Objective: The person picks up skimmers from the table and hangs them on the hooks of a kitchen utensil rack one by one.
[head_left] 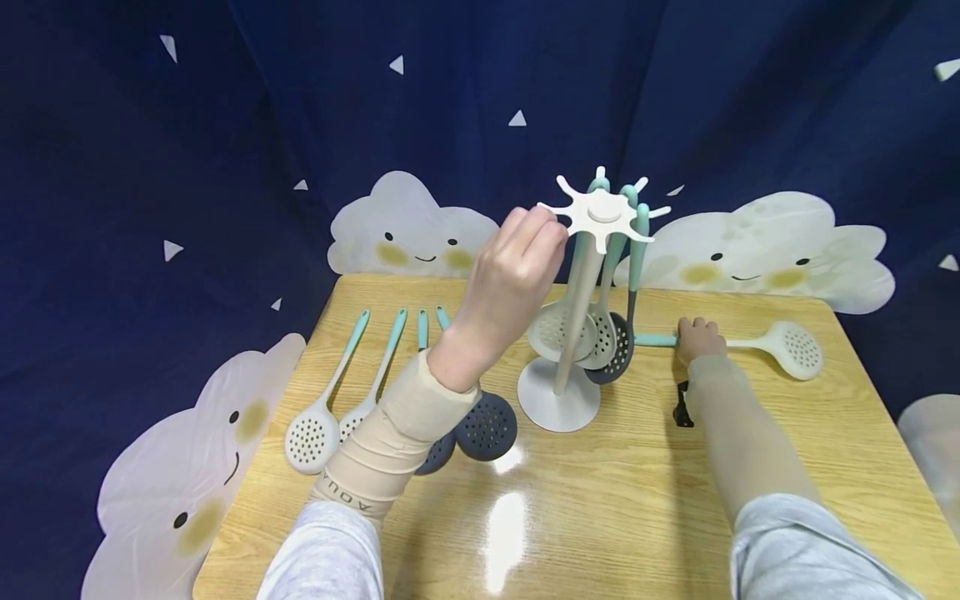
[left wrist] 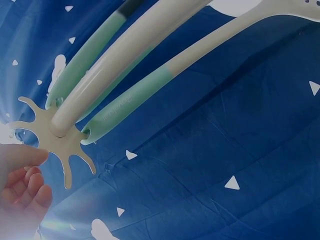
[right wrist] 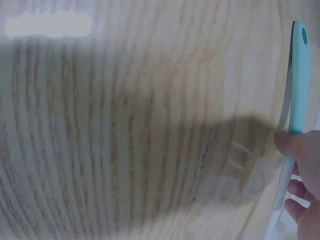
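Note:
My left hand (head_left: 517,258) pinches one arm of the white star-shaped hook top (head_left: 603,210) of a utensil stand; thumb and fingers meet at that hook in the left wrist view. Three utensils with mint handles hang from the stand's far and right side, among them a dark slotted skimmer (head_left: 619,354). To the right of the stand, my right hand (head_left: 701,340) grips a white skimmer (head_left: 798,350) around the middle of its length. This skimmer lies sideways, its perforated head to the right and its mint handle (right wrist: 299,80) toward the stand.
The stand's round white base (head_left: 551,408) rests on the wooden table (head_left: 600,517). Left of it lie white skimmers (head_left: 311,439) and dark skimmers (head_left: 486,427) in a row, partly hidden by my left arm. A navy curtain (head_left: 450,108) with cloud shapes hangs behind.

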Demonstrator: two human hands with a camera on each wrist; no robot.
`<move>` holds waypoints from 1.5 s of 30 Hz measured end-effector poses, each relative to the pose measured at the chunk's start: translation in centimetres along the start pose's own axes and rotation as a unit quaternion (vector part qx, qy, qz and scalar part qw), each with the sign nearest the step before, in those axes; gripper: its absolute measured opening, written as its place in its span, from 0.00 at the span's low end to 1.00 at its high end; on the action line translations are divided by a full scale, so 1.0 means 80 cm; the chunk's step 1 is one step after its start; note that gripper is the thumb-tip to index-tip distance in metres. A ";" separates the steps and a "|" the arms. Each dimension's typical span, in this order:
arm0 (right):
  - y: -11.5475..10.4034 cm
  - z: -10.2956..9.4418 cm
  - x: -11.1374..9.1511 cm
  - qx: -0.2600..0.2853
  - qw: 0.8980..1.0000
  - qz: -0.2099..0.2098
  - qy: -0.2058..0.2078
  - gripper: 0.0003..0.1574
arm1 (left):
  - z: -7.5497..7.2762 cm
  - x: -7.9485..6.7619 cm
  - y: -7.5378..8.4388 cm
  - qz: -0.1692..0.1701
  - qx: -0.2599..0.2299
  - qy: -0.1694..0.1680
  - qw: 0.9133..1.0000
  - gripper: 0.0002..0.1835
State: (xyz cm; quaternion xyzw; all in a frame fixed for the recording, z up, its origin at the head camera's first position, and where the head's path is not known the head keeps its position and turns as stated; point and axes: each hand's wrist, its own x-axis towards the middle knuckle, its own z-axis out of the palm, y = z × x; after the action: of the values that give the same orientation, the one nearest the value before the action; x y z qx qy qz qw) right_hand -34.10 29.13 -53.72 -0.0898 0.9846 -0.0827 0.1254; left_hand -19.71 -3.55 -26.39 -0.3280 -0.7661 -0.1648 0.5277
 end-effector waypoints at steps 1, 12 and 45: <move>0.001 0.001 -0.001 -0.004 1.000 -0.002 0.001 0.08 | 0.000 0.000 0.000 0.000 -0.001 0.001 1.000 0.09; 0.007 0.002 -0.016 0.023 0.999 -0.036 0.014 0.06 | 0.001 0.000 0.000 0.000 -0.003 0.004 1.000 0.09; -0.032 -0.072 -0.067 0.041 0.959 -0.165 0.228 0.14 | 0.002 0.000 0.002 -0.010 -0.018 0.016 1.000 0.08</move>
State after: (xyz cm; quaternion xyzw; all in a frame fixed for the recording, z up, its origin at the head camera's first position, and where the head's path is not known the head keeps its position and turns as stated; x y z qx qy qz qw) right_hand -30.13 28.52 -46.48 -0.2245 0.9543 -0.1610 -0.1141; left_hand -19.72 -3.38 -26.48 -0.3268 -0.7577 -0.1888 0.5323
